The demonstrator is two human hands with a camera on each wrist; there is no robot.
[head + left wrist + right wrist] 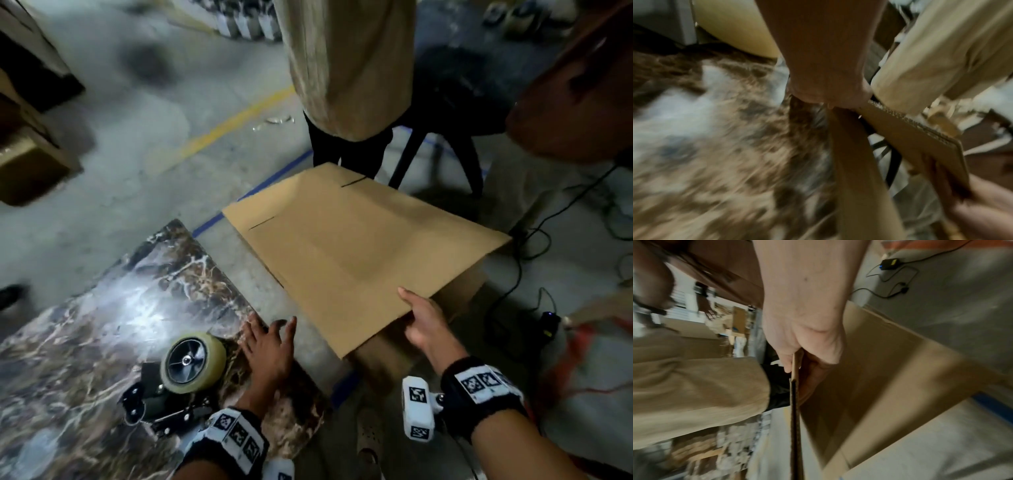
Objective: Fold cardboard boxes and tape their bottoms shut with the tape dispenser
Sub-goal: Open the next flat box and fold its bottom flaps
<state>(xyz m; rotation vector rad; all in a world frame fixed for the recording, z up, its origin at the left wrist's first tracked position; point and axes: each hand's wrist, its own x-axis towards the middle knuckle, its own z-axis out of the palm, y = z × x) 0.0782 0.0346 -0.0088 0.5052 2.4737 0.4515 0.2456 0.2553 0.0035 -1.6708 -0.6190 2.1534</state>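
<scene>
1 flattened cardboard box (359,246) hangs from the right hand (423,323), thumb on top and fingers beneath its near edge, probably to swing it open for folding. Left of the box, the left hand (270,346) hovers with fingers spread, holding nothing, beside the tape dispenser (181,373) on a marbled slab (85,308). Beyond the box, concrete floor (137,144) with yellow and blue lines.

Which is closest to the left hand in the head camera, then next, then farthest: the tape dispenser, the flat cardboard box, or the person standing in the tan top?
From the left hand:
1. Tape dispenser, just to its left on the marble slab.
2. Flat cardboard box, to its right, held by the right hand.
3. Standing person, far beyond the box.
</scene>
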